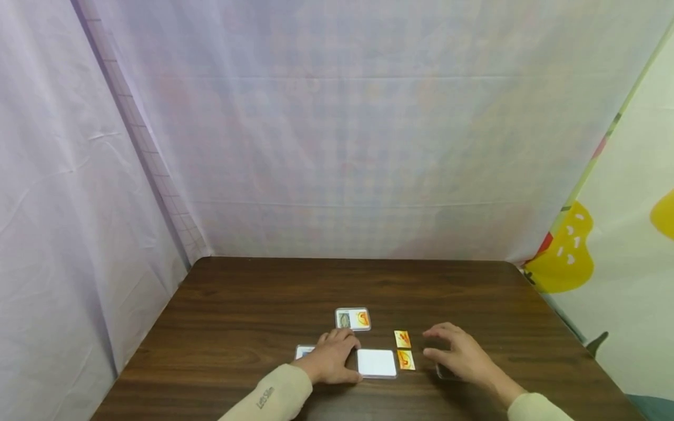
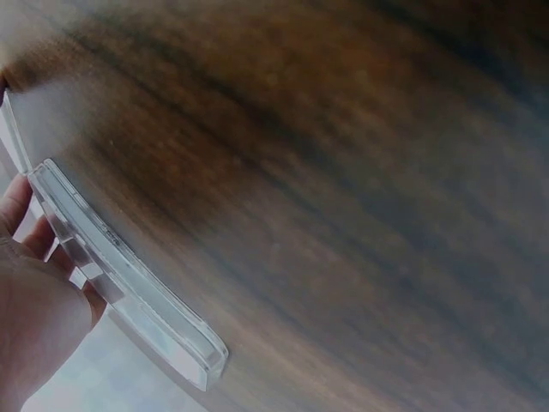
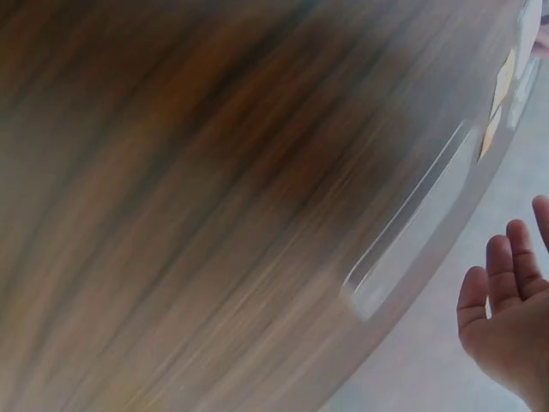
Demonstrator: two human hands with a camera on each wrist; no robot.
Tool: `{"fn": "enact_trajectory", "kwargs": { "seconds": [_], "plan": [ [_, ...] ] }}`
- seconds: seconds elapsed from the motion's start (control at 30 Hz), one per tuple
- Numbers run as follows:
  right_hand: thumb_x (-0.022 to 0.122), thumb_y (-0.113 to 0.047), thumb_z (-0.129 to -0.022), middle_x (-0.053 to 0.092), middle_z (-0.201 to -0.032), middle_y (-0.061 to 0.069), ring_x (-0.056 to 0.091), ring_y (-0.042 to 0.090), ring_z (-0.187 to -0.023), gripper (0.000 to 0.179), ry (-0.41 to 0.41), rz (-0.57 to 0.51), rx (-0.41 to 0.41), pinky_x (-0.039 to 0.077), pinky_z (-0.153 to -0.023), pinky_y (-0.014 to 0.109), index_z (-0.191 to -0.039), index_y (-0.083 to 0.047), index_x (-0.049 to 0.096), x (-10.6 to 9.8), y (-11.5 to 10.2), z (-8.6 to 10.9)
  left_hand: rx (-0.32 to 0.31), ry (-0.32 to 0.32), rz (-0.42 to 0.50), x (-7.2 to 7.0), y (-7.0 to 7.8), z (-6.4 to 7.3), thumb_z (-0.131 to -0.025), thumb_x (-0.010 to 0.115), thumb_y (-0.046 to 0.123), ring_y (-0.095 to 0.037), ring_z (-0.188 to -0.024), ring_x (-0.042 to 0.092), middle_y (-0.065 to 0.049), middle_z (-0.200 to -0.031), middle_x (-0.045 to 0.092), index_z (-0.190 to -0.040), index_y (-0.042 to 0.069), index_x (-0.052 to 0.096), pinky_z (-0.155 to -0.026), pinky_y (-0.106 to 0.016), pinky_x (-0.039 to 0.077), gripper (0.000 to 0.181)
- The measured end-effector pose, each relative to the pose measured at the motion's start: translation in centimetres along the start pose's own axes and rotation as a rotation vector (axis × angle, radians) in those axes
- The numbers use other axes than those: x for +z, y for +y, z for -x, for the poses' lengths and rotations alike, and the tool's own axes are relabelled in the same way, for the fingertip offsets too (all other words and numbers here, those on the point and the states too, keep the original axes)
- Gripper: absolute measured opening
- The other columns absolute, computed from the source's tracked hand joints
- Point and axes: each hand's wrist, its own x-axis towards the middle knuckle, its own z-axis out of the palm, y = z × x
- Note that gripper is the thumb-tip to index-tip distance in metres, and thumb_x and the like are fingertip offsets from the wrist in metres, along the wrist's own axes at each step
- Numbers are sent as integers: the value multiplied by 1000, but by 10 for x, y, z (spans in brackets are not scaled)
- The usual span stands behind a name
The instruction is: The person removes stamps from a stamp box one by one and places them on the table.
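Observation:
My left hand (image 1: 333, 355) lies low over the table, fingers spread, its thumb at the near left corner of a flat clear case with a white insert (image 1: 377, 363). Part of another clear case (image 1: 303, 351) shows beside that wrist. In the left wrist view, the left hand (image 2: 39, 318) appears behind a clear case (image 2: 129, 275). My right hand (image 1: 463, 355) hovers with loosely bent fingers, holding nothing, above a transparent case (image 1: 443, 372) that it partly covers. Two small orange-and-yellow cards (image 1: 402, 339) (image 1: 406, 359) lie between the hands.
Farther back sits a clear case (image 1: 353, 319) with a grey-green picture and an orange one inside. The dark wood table (image 1: 253, 304) ends at a white curtain (image 1: 337, 146), with more cloth hanging at both sides.

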Motion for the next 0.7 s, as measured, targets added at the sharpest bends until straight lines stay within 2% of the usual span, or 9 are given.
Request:
{"fn": "enact_trajectory", "kwargs": {
  "seconds": [0.23,0.43,0.57,0.7],
  "plan": [
    [78,-36,-84,61,-119,1,59,34,-113,45,-26,35,-11,50,-89,53,-117,-8,69,-18,22,12,-6,-6,4,-1,0,1,-79,77,49,-22,-128,42,-1,-133,47,-117,20,58,-105,-46,34,52],
    [80,-38,-82,58,-122,11,55,42,-113,54,-67,65,-28,46,-89,63,-121,-4,66,-30,45,24,-1,0,11,-1,1,1,-78,78,49,-21,-127,42,0,-132,46,-116,20,57,-105,-45,34,51],
    [81,-40,-79,57,-121,10,54,41,-112,58,-76,106,-30,46,-89,61,-122,-4,66,-33,57,31,1,4,10,-1,0,0,-78,78,49,-20,-127,42,1,-131,46,-116,21,57,-105,-45,34,51],
    [83,-40,-77,56,-123,15,52,45,-114,63,-105,93,-4,44,-89,64,-124,-3,64,-34,61,36,3,2,8,-2,1,0,-79,78,49,-20,-127,42,1,-131,46,-116,20,57,-105,-45,34,51]
  ]
}}
